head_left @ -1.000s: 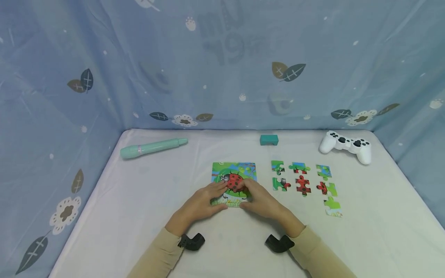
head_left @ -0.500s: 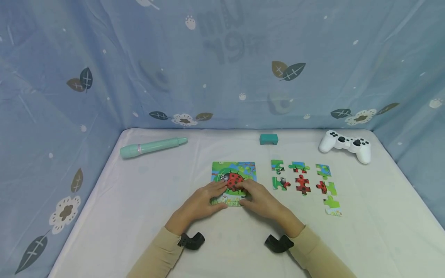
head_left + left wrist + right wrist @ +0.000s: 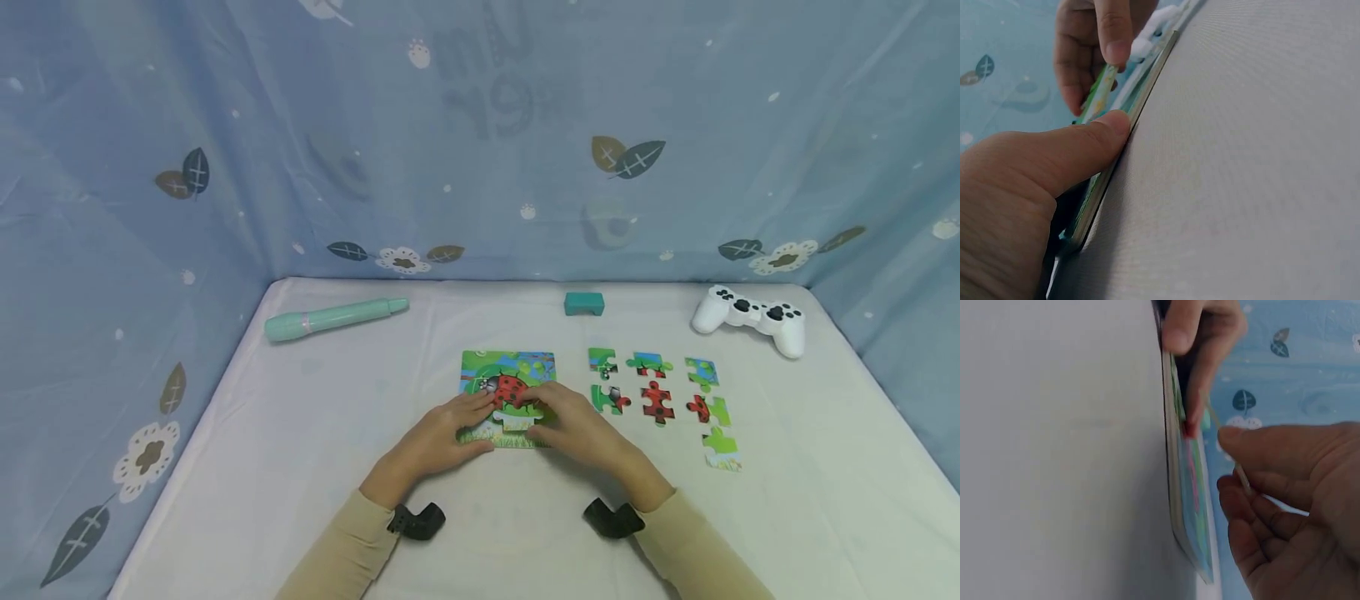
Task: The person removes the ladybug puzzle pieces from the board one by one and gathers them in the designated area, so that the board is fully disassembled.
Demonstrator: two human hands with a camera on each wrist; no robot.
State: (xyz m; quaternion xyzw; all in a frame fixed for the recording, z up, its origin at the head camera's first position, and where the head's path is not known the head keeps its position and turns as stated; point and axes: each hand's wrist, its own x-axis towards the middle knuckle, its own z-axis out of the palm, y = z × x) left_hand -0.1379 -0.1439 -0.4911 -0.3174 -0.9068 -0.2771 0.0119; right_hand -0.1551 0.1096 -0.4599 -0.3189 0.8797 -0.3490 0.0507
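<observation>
A ladybug jigsaw puzzle (image 3: 480,360) lies flat in its board at the middle of the table. My left hand (image 3: 442,433) rests on its lower left part, fingers fairly straight and reaching to the ladybug; its thumb (image 3: 1100,137) presses the near edge of the board. Between thumb and fingers, my right hand (image 3: 577,427) pinches a jigsaw piece (image 3: 517,423), green with a pale, flowery lower edge. That piece (image 3: 1099,100) is raised and tilted over the board in the left wrist view. In the right wrist view it shows edge-on, and fingers cover part of it.
Several loose jigsaw pieces (image 3: 657,403) lie in rough rows right of the puzzle. Behind them are a small teal block (image 3: 583,303) and a white game controller (image 3: 750,318). A mint-green microphone-shaped thing (image 3: 335,318) lies at the back left. A patterned blue cloth (image 3: 480,167) hangs behind the table.
The right hand has lifted a piece out of the lower part of the puzzle and shifted slightly right. The left hand stays at its place on the board.
</observation>
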